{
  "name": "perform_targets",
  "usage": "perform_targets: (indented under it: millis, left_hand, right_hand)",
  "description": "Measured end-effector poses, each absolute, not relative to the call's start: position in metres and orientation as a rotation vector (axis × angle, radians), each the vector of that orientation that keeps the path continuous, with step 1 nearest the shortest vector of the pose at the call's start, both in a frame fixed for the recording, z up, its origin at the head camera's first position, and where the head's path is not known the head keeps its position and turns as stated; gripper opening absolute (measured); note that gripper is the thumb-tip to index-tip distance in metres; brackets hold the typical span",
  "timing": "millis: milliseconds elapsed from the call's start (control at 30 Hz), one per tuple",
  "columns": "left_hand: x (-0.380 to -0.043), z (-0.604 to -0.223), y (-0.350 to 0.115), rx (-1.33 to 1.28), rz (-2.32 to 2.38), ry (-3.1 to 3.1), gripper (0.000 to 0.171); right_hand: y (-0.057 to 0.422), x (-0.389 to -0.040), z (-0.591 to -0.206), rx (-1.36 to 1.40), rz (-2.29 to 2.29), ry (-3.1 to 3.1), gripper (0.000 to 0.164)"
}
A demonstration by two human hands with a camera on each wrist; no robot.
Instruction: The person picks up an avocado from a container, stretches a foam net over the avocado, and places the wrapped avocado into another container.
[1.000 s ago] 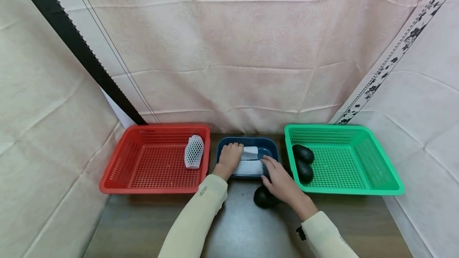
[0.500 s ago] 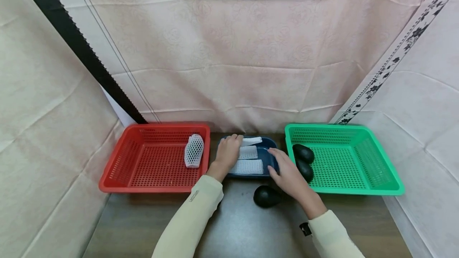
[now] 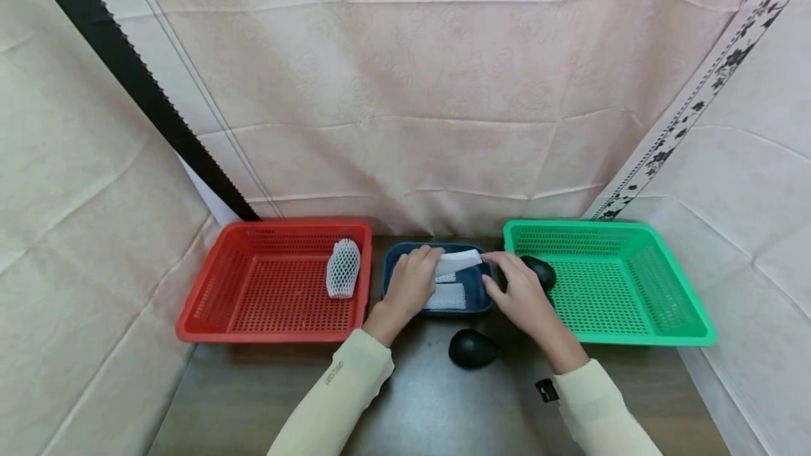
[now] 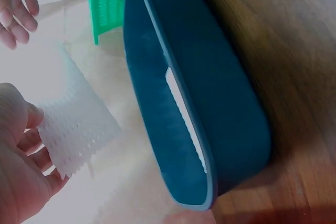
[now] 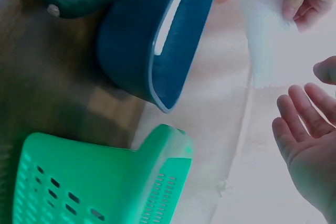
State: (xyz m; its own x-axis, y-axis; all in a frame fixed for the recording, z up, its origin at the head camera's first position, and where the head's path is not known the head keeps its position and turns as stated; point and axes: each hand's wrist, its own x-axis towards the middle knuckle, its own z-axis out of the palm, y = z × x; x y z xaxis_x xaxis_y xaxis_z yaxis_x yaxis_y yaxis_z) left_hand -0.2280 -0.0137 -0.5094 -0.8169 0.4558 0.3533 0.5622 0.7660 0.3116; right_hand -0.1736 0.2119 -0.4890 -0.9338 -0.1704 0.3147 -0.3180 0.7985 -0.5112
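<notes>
My left hand pinches one end of a white foam net sleeve, held above the blue bin. In the left wrist view the sleeve hangs flat between thumb and fingers. My right hand is beside the sleeve's free end; in the right wrist view its spread fingers are apart from the sleeve. More foam net sleeves lie inside the bin. A dark avocado rests on the table in front of the bin, also seen in the right wrist view.
On the left is a red basket with a bulging foam net inside. To the right, a green basket holds dark avocados, partly covered by my right hand. Cloth hangs behind and at both sides.
My left hand has lifted a foam sleeve out of the bin and moved slightly right with it. My right hand has shifted up and right, away from the avocado on the table.
</notes>
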Motion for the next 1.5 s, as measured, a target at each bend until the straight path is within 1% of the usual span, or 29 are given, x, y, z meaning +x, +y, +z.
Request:
perform_targets:
  millis: [367,600,733,967,1167,1500]
  left_hand:
    - [-0.200,-0.502,-0.012,-0.873,-0.758,-2.698,0.036]
    - [-0.192,-0.498,-0.011,-0.884,-0.770,-2.684,0.037]
    - [-0.190,-0.496,-0.012,-0.908,-0.805,-2.668,0.034]
    - [-0.188,-0.494,-0.015,-0.927,-1.044,-2.663,0.030]
    - [-0.187,-0.491,-0.018,-0.955,-1.182,-2.626,0.029]
    - [-0.180,-0.486,-0.024,-0.954,-1.171,-2.572,0.034]
  right_hand:
    - [0.210,-0.174,-0.487,0.461,0.881,-2.558,0.023]
    - [0.207,-0.170,-0.484,0.515,0.881,-2.452,0.024]
    - [0.208,-0.170,-0.482,0.558,0.932,-2.416,0.025]
    - [0.212,-0.169,-0.481,0.679,0.993,-2.425,0.023]
    - [0.213,-0.170,-0.483,0.794,0.943,-2.405,0.026]
    - [0.204,-0.166,-0.481,0.769,0.852,-2.455,0.018]
